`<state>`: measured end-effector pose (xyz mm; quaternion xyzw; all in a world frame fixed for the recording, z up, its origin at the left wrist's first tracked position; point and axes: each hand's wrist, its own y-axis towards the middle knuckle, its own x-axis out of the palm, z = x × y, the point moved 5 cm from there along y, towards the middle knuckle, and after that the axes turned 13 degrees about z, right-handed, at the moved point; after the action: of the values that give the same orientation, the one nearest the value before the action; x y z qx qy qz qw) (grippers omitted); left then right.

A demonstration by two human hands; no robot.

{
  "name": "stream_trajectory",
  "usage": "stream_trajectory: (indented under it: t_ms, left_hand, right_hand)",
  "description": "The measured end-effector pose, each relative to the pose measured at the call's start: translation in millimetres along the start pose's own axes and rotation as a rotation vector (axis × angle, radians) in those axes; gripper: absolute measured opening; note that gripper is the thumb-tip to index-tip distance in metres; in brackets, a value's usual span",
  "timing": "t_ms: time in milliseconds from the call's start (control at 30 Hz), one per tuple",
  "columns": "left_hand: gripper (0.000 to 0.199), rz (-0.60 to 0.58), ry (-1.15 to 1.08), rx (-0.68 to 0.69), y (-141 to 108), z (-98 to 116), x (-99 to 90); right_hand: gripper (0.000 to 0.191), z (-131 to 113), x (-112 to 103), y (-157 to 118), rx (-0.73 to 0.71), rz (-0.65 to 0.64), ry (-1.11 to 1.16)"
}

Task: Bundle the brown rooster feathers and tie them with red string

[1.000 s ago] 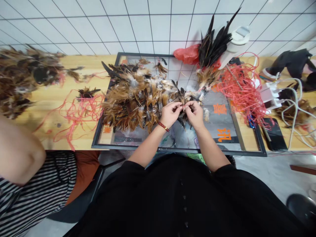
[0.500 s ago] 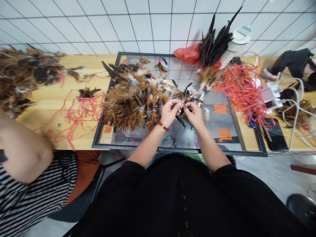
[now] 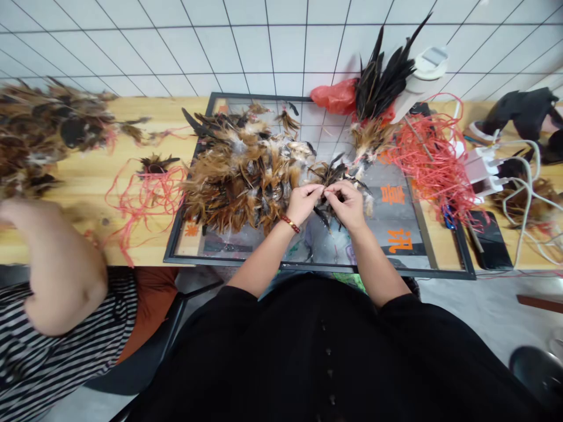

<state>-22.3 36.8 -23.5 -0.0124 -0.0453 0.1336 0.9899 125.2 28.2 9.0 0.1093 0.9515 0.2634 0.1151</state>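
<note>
My left hand (image 3: 303,202) and my right hand (image 3: 346,202) meet fingertip to fingertip above a black-framed glass board. My left thumb and index finger pinch the base of a small bunch of dark feathers (image 3: 331,173), which fans out behind the fingertips. The right fingers are also closed in a pinch at that same spot; what lies between them is too small to make out. A large heap of brown feathers (image 3: 241,181) covers the board left of my hands. Loose pale feathers (image 3: 368,205) lie beside my right hand.
Tangled red plastic string (image 3: 435,158) lies on the right, near a phone (image 3: 489,240) and white chargers (image 3: 481,170). Long black feathers (image 3: 380,82) stand by a red bag (image 3: 335,95) at the wall. On the left are more string (image 3: 152,193), feather bundles (image 3: 44,123) and a co-worker's arm (image 3: 65,264).
My right hand has turned slightly and its fingers have come closer to the left fingertips. The dark feathers shifted a little. The co-worker's arm at the left has moved.
</note>
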Motion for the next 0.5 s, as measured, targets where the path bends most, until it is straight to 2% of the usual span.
stream_trajectory:
  t_ms: [133, 200, 267, 333, 400, 500]
  left_hand:
    - [0.021, -0.197, 0.213, 0.212, -6.8, 8.4, 7.9]
    - [0.021, -0.231, 0.322, 0.312, -11.0, 12.0, 9.5]
    - [0.026, -0.207, 0.394, 0.367, -12.8, 12.7, 8.8]
    - [0.033, -0.154, 0.398, 0.371, -11.8, 10.9, 6.5]
    - [0.037, -0.093, 0.325, 0.322, -8.2, 7.5, 3.2]
    - [0.037, 0.029, 0.081, 0.136, -1.4, -0.1, -3.0]
  right_hand:
    - [0.007, 2.0, -3.2, 0.9, 0.011, 0.048, 0.017]
    - [0.007, 2.7, -4.3, 0.6, 0.023, 0.053, 0.030]
    - [0.010, 2.2, -3.7, 0.0, 0.030, 0.025, 0.051]
    - [0.015, 2.8, -2.8, -0.1, 0.049, 0.002, 0.080]
    - [0.020, 6.1, -4.0, 0.6, 0.084, 0.030, 0.100]
    - [0.024, 12.0, -5.2, 1.7, 0.111, 0.075, 0.063]
